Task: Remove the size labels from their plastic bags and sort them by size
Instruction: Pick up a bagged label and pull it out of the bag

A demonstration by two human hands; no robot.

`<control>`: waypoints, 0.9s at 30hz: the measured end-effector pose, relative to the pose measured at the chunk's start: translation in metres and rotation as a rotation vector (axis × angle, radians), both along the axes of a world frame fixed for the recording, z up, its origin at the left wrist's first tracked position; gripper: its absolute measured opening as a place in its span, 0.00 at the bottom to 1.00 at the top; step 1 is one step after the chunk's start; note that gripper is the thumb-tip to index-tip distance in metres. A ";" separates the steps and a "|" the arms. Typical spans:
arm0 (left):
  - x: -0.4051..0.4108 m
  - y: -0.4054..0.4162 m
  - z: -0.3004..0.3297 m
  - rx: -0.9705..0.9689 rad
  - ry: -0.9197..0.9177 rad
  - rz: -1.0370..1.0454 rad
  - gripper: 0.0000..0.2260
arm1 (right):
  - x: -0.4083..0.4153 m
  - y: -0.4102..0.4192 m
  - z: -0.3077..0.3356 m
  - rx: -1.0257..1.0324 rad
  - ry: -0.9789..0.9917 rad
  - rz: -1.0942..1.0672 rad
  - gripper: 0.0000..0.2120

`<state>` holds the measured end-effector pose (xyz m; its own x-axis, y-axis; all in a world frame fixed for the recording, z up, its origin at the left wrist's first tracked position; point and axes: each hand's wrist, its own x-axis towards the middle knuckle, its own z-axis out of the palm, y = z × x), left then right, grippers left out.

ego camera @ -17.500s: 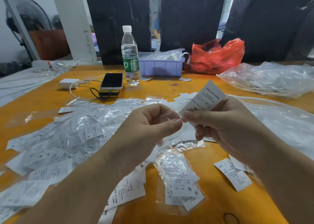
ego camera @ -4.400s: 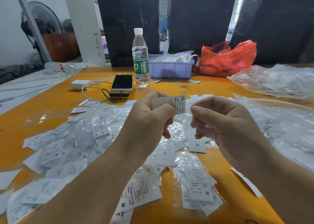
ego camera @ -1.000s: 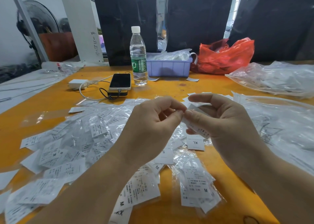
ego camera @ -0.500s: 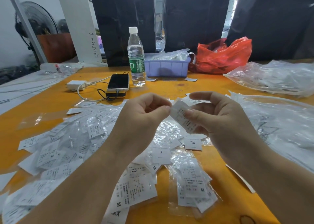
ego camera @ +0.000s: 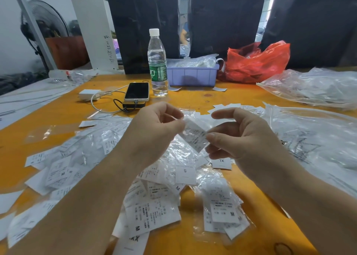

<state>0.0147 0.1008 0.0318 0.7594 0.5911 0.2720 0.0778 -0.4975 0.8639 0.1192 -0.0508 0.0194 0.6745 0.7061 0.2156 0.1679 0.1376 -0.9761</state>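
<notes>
Left grip (ego camera: 154, 127) and right grip (ego camera: 237, 136) each pinch one bagged size label (ego camera: 195, 135), now tilted and pulled farther apart than half a second earlier.

An orange table (ego camera: 195, 98) carries a wide scatter of white size labels (ego camera: 150, 214) and small clear bags (ego camera: 220, 202) across its near half (marks such as M, S and XL show). Toward the back stand a water bottle (ego camera: 157, 65) and a lilac tray (ego camera: 193, 77); a phone (ego camera: 137, 91) lies just left of the bottle, near a white charger (ego camera: 88, 94). A red bag (ego camera: 257, 63) sits beside the tray, and large clear bags (ego camera: 313, 86) spread along the right.
</notes>
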 end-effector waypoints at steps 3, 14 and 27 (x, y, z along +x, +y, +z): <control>-0.002 0.005 -0.004 0.323 0.273 0.107 0.03 | 0.001 0.000 -0.002 -0.058 -0.078 -0.025 0.15; -0.003 0.006 -0.011 0.459 0.566 0.091 0.26 | -0.006 -0.001 -0.009 -0.302 -0.456 -0.023 0.04; 0.002 -0.011 -0.018 0.598 0.555 -0.080 0.27 | 0.001 0.000 -0.013 -0.432 -0.645 -0.098 0.06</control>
<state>0.0167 0.0903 0.0134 0.9100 0.4033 0.0958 0.3606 -0.8843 0.2967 0.1200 -0.0510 0.0069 0.5730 0.7603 0.3059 0.7119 -0.2768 -0.6455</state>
